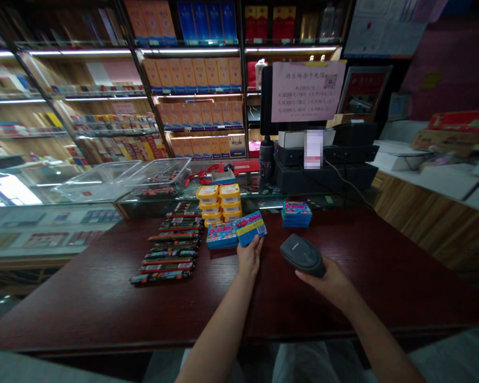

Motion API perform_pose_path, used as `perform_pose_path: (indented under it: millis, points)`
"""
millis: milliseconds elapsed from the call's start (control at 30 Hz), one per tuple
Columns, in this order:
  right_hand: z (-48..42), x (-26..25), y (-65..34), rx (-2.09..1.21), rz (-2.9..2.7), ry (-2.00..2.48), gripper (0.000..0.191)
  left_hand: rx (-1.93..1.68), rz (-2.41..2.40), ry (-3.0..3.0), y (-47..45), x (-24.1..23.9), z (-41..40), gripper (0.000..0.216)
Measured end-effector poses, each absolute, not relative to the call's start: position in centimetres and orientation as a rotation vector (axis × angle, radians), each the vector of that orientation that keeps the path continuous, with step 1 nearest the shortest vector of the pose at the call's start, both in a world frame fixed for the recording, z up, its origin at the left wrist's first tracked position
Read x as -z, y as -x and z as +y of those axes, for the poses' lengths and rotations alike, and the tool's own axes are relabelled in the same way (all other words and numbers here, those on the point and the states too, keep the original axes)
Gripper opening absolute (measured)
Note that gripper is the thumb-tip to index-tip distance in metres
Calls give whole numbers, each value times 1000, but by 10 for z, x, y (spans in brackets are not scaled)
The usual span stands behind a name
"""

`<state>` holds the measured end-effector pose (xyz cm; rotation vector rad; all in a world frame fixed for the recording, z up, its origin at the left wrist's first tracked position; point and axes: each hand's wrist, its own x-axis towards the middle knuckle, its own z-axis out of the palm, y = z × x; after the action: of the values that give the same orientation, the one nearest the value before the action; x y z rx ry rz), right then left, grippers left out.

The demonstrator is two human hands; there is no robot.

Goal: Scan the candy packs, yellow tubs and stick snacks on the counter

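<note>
My left hand (249,255) grips a small blue and yellow candy box (251,227) by its lower edge, with a barcode showing at the box's right. A handheld barcode scanner (301,254) is in my right hand (335,284), its head tilted toward the left. Beside the held box lies a blue stack of similar boxes (221,235). Another such stack (296,214) stands farther right, behind the scanner. Yellow tubs with white lids (219,204) are piled behind the left stack. A long row of dark slim packets (170,247) stretches along the left.
Everything rests on a dark red-brown table (104,308). Clear plastic bins (159,175) sit on the glass counter behind. A black bottle (266,159) stands near the monitor with a pink handwritten sign (303,93). Shelves of boxed goods (193,74) line the back wall.
</note>
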<state>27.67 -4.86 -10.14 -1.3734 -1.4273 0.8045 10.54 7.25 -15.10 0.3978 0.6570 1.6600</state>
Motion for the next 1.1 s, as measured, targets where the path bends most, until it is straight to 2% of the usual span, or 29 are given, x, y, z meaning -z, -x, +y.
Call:
perform_pose_path:
  millis: [100, 267, 400, 500, 567, 800, 933, 1100]
  points:
    - [-48, 99, -283, -659, -1512, 1436, 41, -1636, 673, -414, -104, 150, 71, 34]
    - [-42, 100, -301, -81, -1780, 1929, 25, -1620, 693, -417, -105, 149, 71, 36]
    - [-37, 119, -307, 258, -1850, 2002, 27, -1604, 696, -518, -106, 148, 69, 45]
    - [-36, 134, -308, 307, -1892, 1955, 34, -1611, 731, -671, -106, 138, 69, 52]
    - [-36, 141, -310, 329, -1918, 1917, 34, -1670, 794, -815, -104, 125, 69, 49]
    - [-39, 151, -314, 430, -1918, 1827, 31, -1919, 1269, -1723, -40, 79, 64, 8]
    - [-41, 151, -313, 454, -1898, 1768, 30, -1678, 1525, -2395, 16, 81, 59, 28]
    - [-42, 150, -312, 496, -1879, 1759, 28, -1356, 1756, -2696, 42, 101, 58, 31]
